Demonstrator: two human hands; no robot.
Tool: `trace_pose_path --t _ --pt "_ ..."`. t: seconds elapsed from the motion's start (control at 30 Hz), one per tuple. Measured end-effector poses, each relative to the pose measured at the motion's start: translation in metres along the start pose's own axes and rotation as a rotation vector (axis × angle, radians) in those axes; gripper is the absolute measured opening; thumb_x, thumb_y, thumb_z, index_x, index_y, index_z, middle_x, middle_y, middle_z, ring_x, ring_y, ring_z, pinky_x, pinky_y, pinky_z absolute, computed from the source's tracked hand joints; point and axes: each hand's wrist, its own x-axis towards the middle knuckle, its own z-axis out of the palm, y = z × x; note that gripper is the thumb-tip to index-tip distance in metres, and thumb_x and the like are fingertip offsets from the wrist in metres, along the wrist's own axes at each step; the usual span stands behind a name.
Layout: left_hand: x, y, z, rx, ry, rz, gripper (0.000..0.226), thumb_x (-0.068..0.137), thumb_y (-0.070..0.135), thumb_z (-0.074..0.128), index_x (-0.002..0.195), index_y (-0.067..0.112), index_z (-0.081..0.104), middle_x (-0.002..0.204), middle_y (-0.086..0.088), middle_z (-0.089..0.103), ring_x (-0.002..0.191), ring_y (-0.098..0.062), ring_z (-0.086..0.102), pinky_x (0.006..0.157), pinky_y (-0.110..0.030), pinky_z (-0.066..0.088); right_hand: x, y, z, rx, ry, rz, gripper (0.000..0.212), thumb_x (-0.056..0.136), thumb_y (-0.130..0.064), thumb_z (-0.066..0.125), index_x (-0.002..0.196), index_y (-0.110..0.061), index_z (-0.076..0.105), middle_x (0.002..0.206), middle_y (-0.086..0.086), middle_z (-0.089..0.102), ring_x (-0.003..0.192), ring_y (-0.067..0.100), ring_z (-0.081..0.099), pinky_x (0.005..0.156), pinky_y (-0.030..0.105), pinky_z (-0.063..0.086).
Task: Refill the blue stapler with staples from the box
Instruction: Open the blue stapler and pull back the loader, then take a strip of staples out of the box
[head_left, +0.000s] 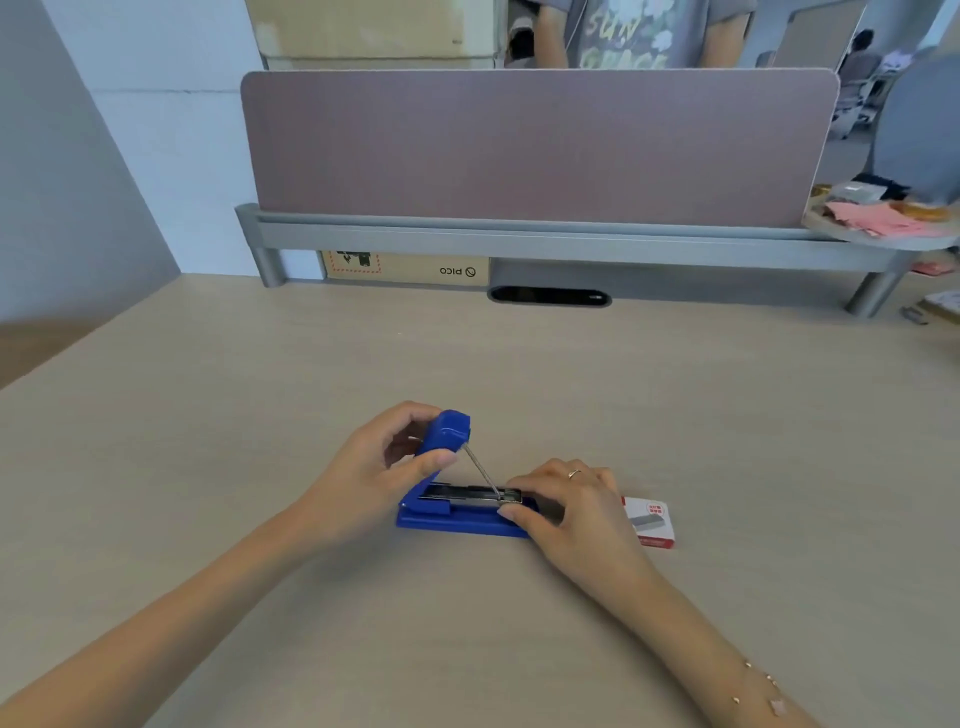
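The blue stapler (457, 519) lies on the wooden desk with its lid swung up and the metal staple channel bare. My left hand (374, 467) grips the raised blue lid at its top end. A thin spring rod runs from the lid down to the channel. My right hand (566, 504) rests at the front end of the channel, fingertips pinched on the metal there; whether staples are between them I cannot tell. The red and white staple box (652, 522) sits just right of that hand, partly hidden by it.
A grey monitor riser (519, 236) with a mauve partition (540, 145) spans the back of the desk (519, 374). A cardboard box (410, 267) sits under the riser. A tray with pink papers (883, 221) is at the far right. A person stands behind the partition.
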Motion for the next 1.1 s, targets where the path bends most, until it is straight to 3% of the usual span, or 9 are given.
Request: trace_pose_path --t 0.1,0.3,0.5,0.57,0.77,1.1 --pt "-0.004 0.002 -0.012 -0.006 0.012 0.008 0.022 0.078 0.031 0.065 0.099 0.024 0.062 0.097 0.015 0.068 0.095 -0.008 0.064 0.083 -0.014 0.049 0.000 0.001 0.000 0.009 -0.001 0.000 0.017 0.081 -0.039 0.064 0.097 -0.034 0.066 0.089 -0.014 0.063 0.088 0.005 0.050 0.084 0.029 0.031" --pt "-0.009 0.001 -0.030 -0.001 0.029 0.015 0.021 0.083 0.028 0.070 0.099 0.022 0.059 0.095 0.015 0.071 0.093 -0.003 0.066 0.080 -0.012 0.049 0.000 0.003 0.001 0.024 -0.007 -0.001 0.019 0.081 -0.039 0.064 0.098 -0.033 0.067 0.091 -0.013 0.064 0.091 0.006 0.050 0.086 0.029 0.030" --pt "-0.013 0.002 -0.054 0.071 0.009 0.010 0.023 0.080 0.021 0.062 0.102 0.014 0.058 0.102 0.003 0.071 0.095 -0.010 0.068 0.082 -0.017 0.052 0.000 0.003 0.000 0.031 -0.002 -0.006 0.016 0.081 -0.036 0.065 0.097 -0.033 0.067 0.092 -0.013 0.065 0.091 0.007 0.052 0.087 0.015 0.026" --pt "-0.018 -0.001 -0.064 0.115 0.044 0.003 0.023 0.078 0.022 0.064 0.100 0.015 0.058 0.098 0.010 0.070 0.090 -0.006 0.067 0.080 -0.014 0.051 -0.001 0.003 0.001 0.027 -0.010 0.004 0.017 0.081 -0.036 0.065 0.097 -0.032 0.067 0.093 -0.012 0.066 0.092 0.008 0.053 0.087 0.013 0.025" --pt "-0.027 -0.018 -0.087 0.212 0.061 -0.034 0.019 0.080 0.012 0.067 0.098 0.009 0.059 0.093 0.002 0.066 0.082 -0.005 0.064 0.076 -0.015 0.051 -0.001 0.003 0.001 0.023 -0.009 0.006 0.017 0.081 -0.036 0.064 0.098 -0.033 0.066 0.094 -0.012 0.065 0.093 0.008 0.053 0.081 0.025 0.026" --pt "-0.028 -0.032 -0.105 0.318 0.005 -0.087 0.019 0.076 0.011 0.076 0.091 0.015 0.065 0.097 -0.001 0.068 0.087 -0.008 0.065 0.079 -0.011 0.047 0.000 0.003 0.001 0.023 0.000 -0.001 0.016 0.081 -0.036 0.064 0.097 -0.033 0.066 0.092 -0.013 0.065 0.093 0.008 0.054 0.082 0.027 0.028"
